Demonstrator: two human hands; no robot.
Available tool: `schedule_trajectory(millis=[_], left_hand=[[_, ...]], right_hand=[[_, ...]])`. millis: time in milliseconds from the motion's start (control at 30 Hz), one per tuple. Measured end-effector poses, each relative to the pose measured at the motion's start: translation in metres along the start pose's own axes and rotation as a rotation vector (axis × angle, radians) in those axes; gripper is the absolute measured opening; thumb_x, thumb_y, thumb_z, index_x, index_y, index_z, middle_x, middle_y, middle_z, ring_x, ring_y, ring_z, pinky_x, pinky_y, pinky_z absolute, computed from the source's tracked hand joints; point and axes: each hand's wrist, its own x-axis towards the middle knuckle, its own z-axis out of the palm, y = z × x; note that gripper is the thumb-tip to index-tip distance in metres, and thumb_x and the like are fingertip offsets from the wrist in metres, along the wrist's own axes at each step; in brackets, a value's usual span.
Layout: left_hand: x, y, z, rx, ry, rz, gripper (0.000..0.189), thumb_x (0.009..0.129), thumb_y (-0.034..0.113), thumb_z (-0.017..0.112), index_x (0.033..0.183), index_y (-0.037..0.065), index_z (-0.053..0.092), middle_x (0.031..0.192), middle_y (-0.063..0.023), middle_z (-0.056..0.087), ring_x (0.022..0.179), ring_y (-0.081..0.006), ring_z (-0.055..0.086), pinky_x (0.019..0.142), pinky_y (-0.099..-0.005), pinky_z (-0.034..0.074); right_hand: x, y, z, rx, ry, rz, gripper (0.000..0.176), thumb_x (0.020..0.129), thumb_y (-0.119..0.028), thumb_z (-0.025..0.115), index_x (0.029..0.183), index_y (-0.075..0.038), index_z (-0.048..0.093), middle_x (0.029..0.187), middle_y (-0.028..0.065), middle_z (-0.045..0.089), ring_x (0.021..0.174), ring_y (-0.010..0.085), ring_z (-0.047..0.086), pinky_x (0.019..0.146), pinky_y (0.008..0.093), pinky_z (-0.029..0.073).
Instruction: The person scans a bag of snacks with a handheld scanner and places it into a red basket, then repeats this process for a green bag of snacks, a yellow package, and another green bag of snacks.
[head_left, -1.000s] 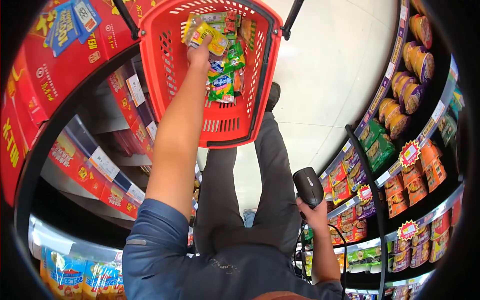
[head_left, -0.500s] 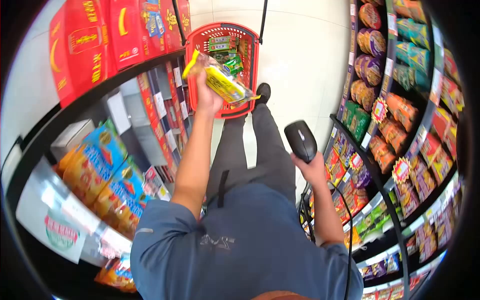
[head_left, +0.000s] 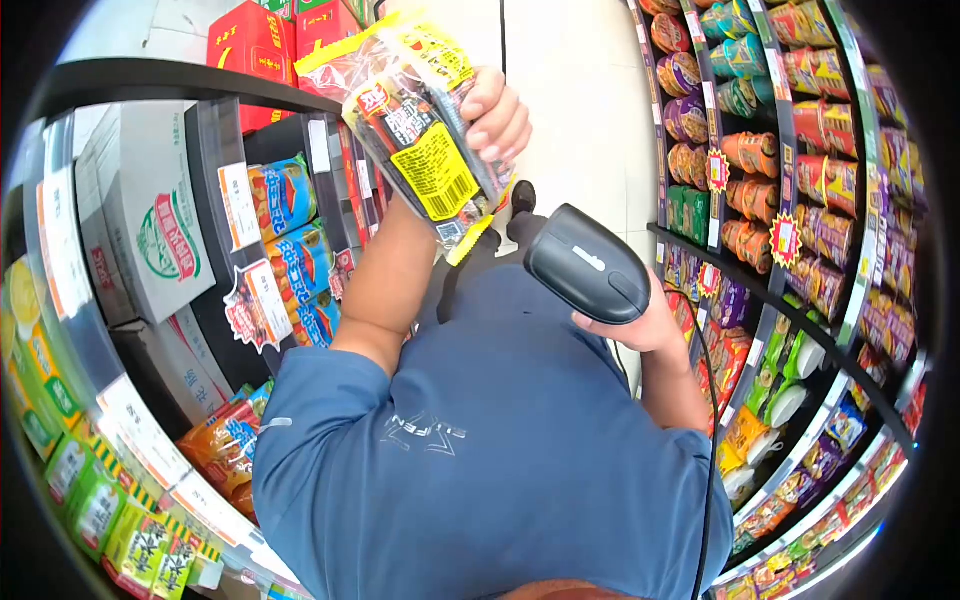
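Note:
My left hand point(head_left: 497, 115) is closed around the right side of a clear and yellow snack packet point(head_left: 415, 150), raised in front of the shelf on the left. The packet's back faces up, with a barcode on its yellow label point(head_left: 436, 172). Lower and to the right, my right hand point(head_left: 645, 325) grips a black handheld scanner point(head_left: 588, 265); its head points up and left toward the packet. A gap separates scanner and packet. The scanner's handle is mostly hidden under its body.
Shelves of bagged snacks point(head_left: 290, 255) curve along the left, with red boxes point(head_left: 250, 45) at the top and a grey-white carton point(head_left: 160, 225). Packed noodle shelves point(head_left: 750, 155) stand on the right. A black cable point(head_left: 708, 480) hangs past my right arm.
The packet has been lifted closer and turned so its barcode label shows. The scanner has come up and left, nearer the packet. The red basket has gone from sight, and the view has shifted.

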Motion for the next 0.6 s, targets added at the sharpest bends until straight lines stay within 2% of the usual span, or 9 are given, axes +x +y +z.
schedule_trajectory(millis=[33,200,267,333,433,467,533,567,600], left_hand=[[-0.003,-0.009,0.014,0.007,0.061,0.027,0.021,0.092,0.029,0.059,0.078,0.015,0.051,0.070,0.0025,0.053,0.067,-0.0129,0.053,0.065,-0.0258,0.041],[-0.022,-0.024,0.037,0.145,0.096,0.010,0.026,0.091,0.036,0.057,0.078,0.015,0.049,0.075,0.0008,0.048,0.072,-0.0139,0.048,0.071,-0.0269,0.040],[-0.035,-0.029,0.050,0.159,0.127,0.050,0.027,0.090,0.037,0.058,0.080,0.014,0.049,0.075,0.0001,0.048,0.073,-0.0145,0.049,0.072,-0.0271,0.040],[-0.048,-0.028,0.061,0.204,0.160,0.041,0.031,0.088,0.041,0.060,0.083,0.012,0.049,0.079,-0.0029,0.052,0.077,-0.0180,0.054,0.076,-0.0297,0.044],[-0.077,-0.032,0.089,0.153,0.290,0.082,0.045,0.089,0.053,0.052,0.089,0.008,0.053,0.081,-0.0099,0.060,0.071,-0.0248,0.062,0.072,-0.0360,0.051],[-0.090,-0.036,0.091,0.220,0.374,0.080,0.055,0.089,0.063,0.046,0.091,0.009,0.054,0.079,-0.0092,0.060,0.067,-0.0222,0.061,0.066,-0.0352,0.051],[-0.100,-0.053,0.132,0.265,0.829,0.160,0.060,0.089,0.069,0.040,0.095,0.011,0.057,0.079,-0.0066,0.060,0.066,-0.0185,0.060,0.063,-0.0327,0.051],[-0.097,-0.068,0.148,0.456,1.074,0.262,0.063,0.090,0.071,0.035,0.101,0.014,0.059,0.077,-0.0039,0.060,0.061,-0.0159,0.058,0.060,-0.0314,0.051],[-0.085,-0.081,0.170,0.509,1.309,0.408,0.056,0.093,0.063,0.041,0.102,0.010,0.060,0.075,-0.0038,0.061,0.066,-0.0190,0.062,0.062,-0.0326,0.054]], right_hand=[[-0.004,-0.003,0.007,0.002,-0.027,-0.042,0.029,0.071,0.001,0.076,0.098,0.002,0.064,0.087,0.0049,0.068,0.080,0.0106,0.060,0.077,0.0276,0.049],[-0.022,-0.005,0.027,0.028,-0.083,-0.083,0.030,0.072,0.001,0.076,0.100,0.002,0.064,0.093,0.0053,0.068,0.084,0.0102,0.059,0.079,0.0274,0.048],[-0.029,-0.002,0.026,0.057,-0.106,-0.026,0.039,0.072,0.002,0.076,0.108,0.002,0.061,0.098,0.0059,0.067,0.088,0.0104,0.060,0.083,0.0277,0.047],[-0.037,0.005,0.024,0.155,-0.085,0.063,0.054,0.071,0.004,0.076,0.120,0.004,0.055,0.104,0.0076,0.066,0.093,0.0116,0.060,0.088,0.0290,0.047],[-0.041,0.027,0.009,0.156,-0.163,0.054,0.055,0.072,0.003,0.075,0.123,0.004,0.053,0.098,0.0091,0.066,0.088,0.0139,0.061,0.082,0.0303,0.049],[-0.042,0.031,0.003,0.214,-0.243,0.028,0.054,0.074,-0.001,0.074,0.124,0.004,0.052,0.094,0.0092,0.064,0.084,0.0145,0.060,0.077,0.0302,0.049],[-0.049,0.035,0.000,0.262,-0.357,0.017,0.053,0.077,-0.004,0.074,0.124,0.004,0.052,0.090,0.0093,0.063,0.080,0.0151,0.060,0.073,0.0301,0.048],[-0.052,0.038,0.004,0.238,-0.330,-0.059,0.057,0.078,-0.014,0.074,0.126,0.004,0.050,0.086,0.0100,0.061,0.072,0.0161,0.058,0.066,0.0294,0.046],[-0.057,0.041,0.005,0.217,-0.299,-0.136,0.061,0.079,-0.023,0.074,0.128,0.004,0.049,0.082,0.0107,0.058,0.064,0.0171,0.055,0.059,0.0287,0.043]])
